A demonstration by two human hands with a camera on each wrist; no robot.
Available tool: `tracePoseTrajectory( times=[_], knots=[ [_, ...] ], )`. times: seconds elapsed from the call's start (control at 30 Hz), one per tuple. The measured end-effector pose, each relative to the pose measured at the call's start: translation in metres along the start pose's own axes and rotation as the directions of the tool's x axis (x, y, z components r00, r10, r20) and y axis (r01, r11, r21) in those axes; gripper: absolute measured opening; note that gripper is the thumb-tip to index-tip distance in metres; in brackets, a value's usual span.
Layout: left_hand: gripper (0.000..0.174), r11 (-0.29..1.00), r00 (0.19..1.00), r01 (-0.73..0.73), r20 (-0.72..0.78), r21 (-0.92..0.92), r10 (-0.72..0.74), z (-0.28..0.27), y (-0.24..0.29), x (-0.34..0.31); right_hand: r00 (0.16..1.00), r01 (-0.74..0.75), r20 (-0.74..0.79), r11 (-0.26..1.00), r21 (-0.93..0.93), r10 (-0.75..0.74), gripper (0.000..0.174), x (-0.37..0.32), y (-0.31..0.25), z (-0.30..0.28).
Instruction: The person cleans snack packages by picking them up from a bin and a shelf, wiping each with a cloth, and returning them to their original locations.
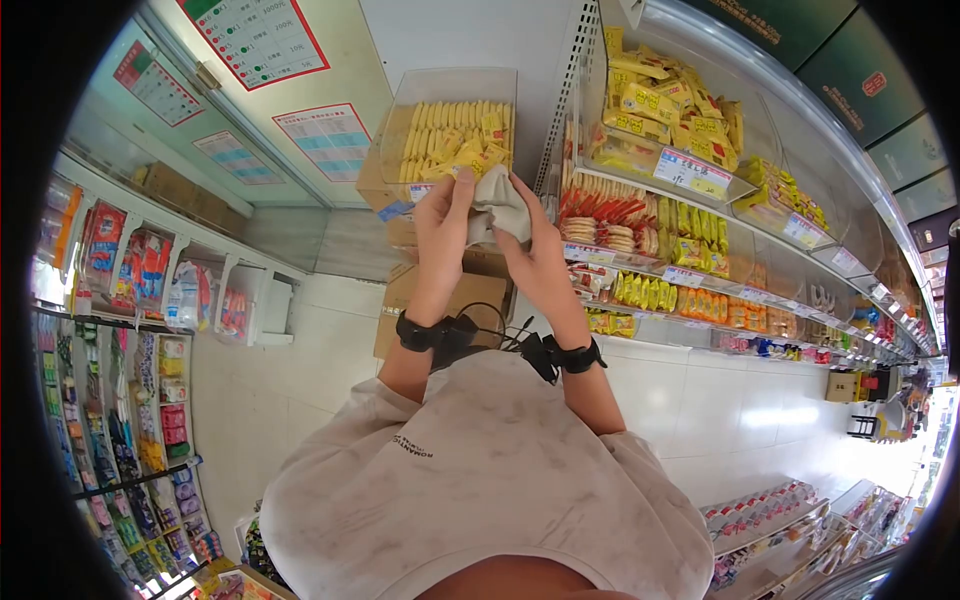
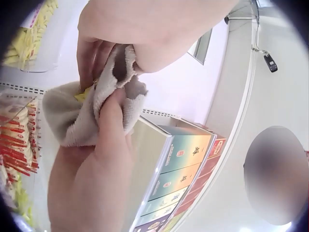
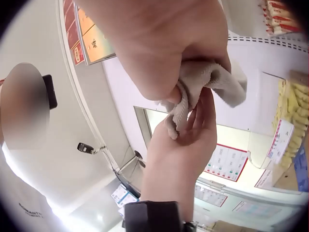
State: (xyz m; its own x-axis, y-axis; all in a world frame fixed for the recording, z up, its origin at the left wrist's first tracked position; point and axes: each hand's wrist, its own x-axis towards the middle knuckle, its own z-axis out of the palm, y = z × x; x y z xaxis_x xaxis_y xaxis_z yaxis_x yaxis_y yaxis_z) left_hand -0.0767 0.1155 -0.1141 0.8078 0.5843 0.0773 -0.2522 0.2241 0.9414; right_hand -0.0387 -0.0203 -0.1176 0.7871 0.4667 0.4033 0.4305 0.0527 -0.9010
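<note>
A crumpled pale grey cloth (image 1: 497, 205) is between my two hands, in front of a clear bin (image 1: 455, 85) full of yellow packets (image 1: 455, 128). My left hand (image 1: 442, 215) grips the cloth's left side. From the right, my right hand (image 1: 537, 240) holds it, and in the left wrist view that thumb (image 2: 112, 108) presses into a fold. A small yellow patch (image 2: 83, 95) shows beside the cloth near my left fingers. In the right wrist view the cloth (image 3: 193, 87) hangs in folds between both hands, partly covering my left palm (image 3: 186, 150).
Shelves with clear bins of wrapped snacks (image 1: 660, 105) stand close on the right. Below the hands is a cardboard box (image 1: 460, 300) with black cables (image 1: 495, 320). Goods hang on racks (image 1: 130, 260) at left. Notices (image 1: 325, 145) are on the panel ahead.
</note>
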Motion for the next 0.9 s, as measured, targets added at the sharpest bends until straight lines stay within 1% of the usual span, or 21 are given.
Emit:
tracePoseTrajectory(
  times=[0.03,0.07,0.13,0.17,0.23,0.27,0.33,0.37,0.43,0.47,0.5,0.53,0.57,0.63,0.73,0.77,0.83,0.87,0.9],
  knots=[
    [0.034,0.998,0.999,-0.029,0.031,0.060,0.027,-0.004,-0.004,0.001,0.996,-0.086,0.021,0.994,0.074,0.085,0.048,0.000,0.006,-0.002],
    [0.034,0.993,0.997,-0.079,0.026,0.085,0.077,-0.007,-0.008,0.002,0.985,-0.172,0.050,0.974,0.145,0.167,0.045,0.000,0.010,-0.005],
    [0.033,0.975,0.985,-0.175,0.017,0.135,0.174,-0.005,-0.005,0.002,0.955,-0.292,0.131,0.917,0.273,0.265,0.041,0.003,0.012,-0.015],
    [0.033,0.981,0.985,-0.174,0.029,0.089,0.172,-0.005,-0.004,0.003,0.934,-0.353,0.174,0.875,0.331,0.310,0.039,0.003,0.012,-0.018],
    [0.032,0.985,0.984,-0.171,0.055,-0.002,0.171,-0.006,0.001,0.006,0.954,-0.299,0.127,0.874,0.383,0.271,0.035,0.001,0.018,-0.016],
    [0.032,0.984,0.983,-0.175,0.042,-0.038,0.176,-0.004,0.004,0.006,0.963,-0.270,0.104,0.872,0.407,0.250,0.033,0.000,0.020,-0.015],
    [0.030,0.978,0.983,-0.180,0.013,-0.109,0.183,0.000,0.009,0.002,0.913,-0.295,-0.082,0.785,0.545,0.400,0.032,0.002,0.013,-0.009],
    [0.030,0.982,0.985,-0.171,-0.003,-0.083,0.171,-0.001,0.009,0.002,0.863,-0.288,-0.167,0.736,0.613,0.477,0.031,0.003,0.010,-0.007],
    [0.029,0.988,0.988,-0.150,-0.031,-0.035,0.149,0.000,0.010,0.003,0.860,-0.253,-0.131,0.635,0.730,0.493,0.031,0.006,0.007,-0.010],
    [0.029,0.989,0.990,-0.141,0.015,0.049,0.141,-0.005,0.005,0.004,0.859,-0.235,-0.113,0.580,0.780,0.499,0.030,0.007,0.006,-0.011],
    [0.030,0.982,0.990,-0.134,0.060,0.134,0.127,-0.010,0.000,0.004,0.905,-0.251,-0.095,0.700,0.668,0.415,0.030,0.007,0.007,-0.012],
    [0.030,0.976,0.990,-0.123,0.085,0.178,0.109,-0.012,-0.005,0.004,0.941,-0.248,-0.063,0.804,0.540,0.333,0.030,0.005,0.009,-0.011],
    [0.029,0.968,0.990,-0.113,0.109,0.223,0.091,-0.015,-0.010,0.004,0.967,-0.226,-0.017,0.888,0.400,0.254,0.029,0.005,0.012,-0.011],
    [0.027,0.969,0.992,-0.084,0.112,0.231,0.060,-0.006,-0.005,-0.001,0.972,-0.201,-0.055,0.929,0.312,0.229,0.030,0.004,0.019,-0.009],
    [0.025,0.988,0.990,-0.129,0.065,0.088,0.124,0.007,-0.001,-0.006,0.972,-0.203,-0.077,0.960,0.194,0.221,0.030,0.003,0.024,-0.014],
    [0.024,0.990,0.991,-0.113,0.075,0.086,0.106,0.006,-0.001,-0.005,0.971,-0.211,-0.080,0.965,0.157,0.225,0.030,0.002,0.024,-0.016],
    [0.021,0.994,0.993,-0.077,0.099,0.082,0.069,0.004,-0.004,-0.005,0.970,-0.227,-0.052,0.964,0.137,0.236,0.027,0.003,0.019,-0.018],
    [0.021,0.997,0.993,-0.069,0.098,0.021,0.066,0.002,-0.004,-0.004,0.969,-0.235,-0.039,0.964,0.126,0.242,0.026,0.003,0.015,-0.019],
    [0.020,0.997,0.993,-0.059,0.096,-0.040,0.063,0.001,-0.005,-0.002,0.976,-0.202,-0.052,0.964,0.174,0.213,0.024,0.002,0.011,-0.018]
  ],
)
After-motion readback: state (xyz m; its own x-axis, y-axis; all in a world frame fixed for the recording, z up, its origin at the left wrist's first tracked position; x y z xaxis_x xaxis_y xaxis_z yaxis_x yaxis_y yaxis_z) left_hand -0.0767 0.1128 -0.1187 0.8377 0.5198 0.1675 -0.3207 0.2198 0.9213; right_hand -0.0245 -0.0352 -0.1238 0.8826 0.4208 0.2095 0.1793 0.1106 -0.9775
